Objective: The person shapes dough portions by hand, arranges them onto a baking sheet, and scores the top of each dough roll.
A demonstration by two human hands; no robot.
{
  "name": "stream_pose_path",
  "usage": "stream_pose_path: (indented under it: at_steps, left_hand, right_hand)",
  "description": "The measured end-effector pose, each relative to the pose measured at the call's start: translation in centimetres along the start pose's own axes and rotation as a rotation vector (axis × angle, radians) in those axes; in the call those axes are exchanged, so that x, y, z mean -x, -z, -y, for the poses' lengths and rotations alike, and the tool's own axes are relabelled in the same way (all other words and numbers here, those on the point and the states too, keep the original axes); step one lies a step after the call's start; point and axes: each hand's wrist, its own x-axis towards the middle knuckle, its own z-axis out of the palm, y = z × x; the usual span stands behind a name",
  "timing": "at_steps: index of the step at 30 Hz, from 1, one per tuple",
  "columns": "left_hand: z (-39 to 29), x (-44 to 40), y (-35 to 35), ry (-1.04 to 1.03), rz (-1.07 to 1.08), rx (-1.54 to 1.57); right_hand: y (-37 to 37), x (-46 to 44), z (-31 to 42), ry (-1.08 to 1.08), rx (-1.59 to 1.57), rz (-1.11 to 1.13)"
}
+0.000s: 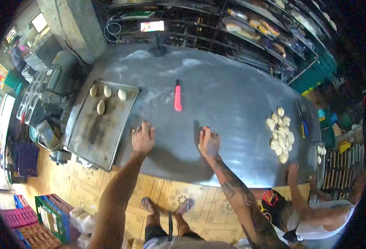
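Observation:
My left hand [143,137] is palm down on the grey table [166,149], right of the baking tray [93,133], its fingers curled. My right hand [209,142] also rests low over the table, fingers bent and close together. Whatever lies under either palm is hidden. Beyond and between the hands lies a pink-handled tool [178,97]. Several pale dough pieces, one of them nearest the tray's right edge [122,94], sit at the tray's far end. A pile of dough lumps [282,135] lies on the table's right side.
A blue-handled tool [303,124] lies by the table's right edge. At the lower right, another person's hand [292,172] touches the table's near edge. A lit phone [152,26] stands at the back, before bread racks [249,33]. Machinery [58,83] is at left, crates [52,218] lower left.

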Motion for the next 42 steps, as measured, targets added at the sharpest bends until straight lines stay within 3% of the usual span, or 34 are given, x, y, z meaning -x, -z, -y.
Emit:
stream_pose_path:
  at_steps: [6, 11, 15, 17, 21, 23, 26, 27, 29, 31, 34, 38, 39, 40, 42]
  left_hand:
    - [-0.5, 0.7, 2.2, -0.12, 0.17, 0.022]
    - [-0.8, -7.4, -1.5, -0.072, 0.054, 0.027]
    - [-1.1, -5.4, -1.8, -0.067, -0.031, 0.016]
    - [-0.1, -1.7, -2.0, -0.084, 0.108, -0.027]
    - [-1.8, -6.0, -1.8, -0.081, 0.028, -0.054]
    - [-2.8, -9.5, -2.5, -0.08, 0.096, 0.016]
    - [-3.3, -10.4, -2.2, -0.048, 0.037, -0.053]
    - [-2.1, -8.2, -2.9, -0.07, 0.12, -0.059]
    - [-1.4, -3.7, -2.4, -0.109, 0.043, -0.112]
    - [-1.8, -5.3, -2.4, -0.162, -0.02, -0.167]
    - [-2.3, -10.8, -3.9, -0.093, 0.156, -0.143]
    - [-2.7, -9.5, -3.6, -0.074, 0.052, -0.141]
    - [-2.7, -8.2, -3.0, 0.0, 0.209, -0.032]
    - [-2.4, -7.5, -2.0, -0.003, 0.202, -0.032]
    - [-1.0, -5.3, 0.2, -0.133, 0.341, 0.189]
  right_hand:
    - [3.0, 3.9, 1.0, 0.082, 0.143, -0.018]
    - [-0.7, -4.5, 1.0, 0.017, 0.102, -0.084]
    - [0.0, -3.8, 2.5, -0.098, 0.071, -0.064]
    - [0.9, -1.4, 3.0, -0.02, 0.169, -0.069]
    - [-2.2, -5.4, 1.8, -0.051, 0.217, -0.069]
    - [-2.7, -9.8, 1.3, -0.077, 0.211, -0.122]
    - [-3.6, -7.9, 1.4, -0.132, 0.156, -0.068]
    - [-3.1, -9.1, 1.4, -0.135, 0.13, -0.066]
    - [-1.4, -8.6, 1.8, -0.09, 0.162, -0.037]
    - [-1.0, -7.7, 1.9, -0.047, 0.231, 0.026]
    - [-3.5, -12.4, 0.5, -0.026, 0.235, -0.027]
    - [-3.4, -10.5, 0.4, -0.023, 0.165, 0.032]
    - [-2.9, -10.7, 0.8, -0.024, 0.126, 0.043]
    - [-1.8, -10.4, 1.3, -0.021, 0.127, 0.037]
    - [1.1, -8.9, 1.8, -0.028, -0.034, 0.22]
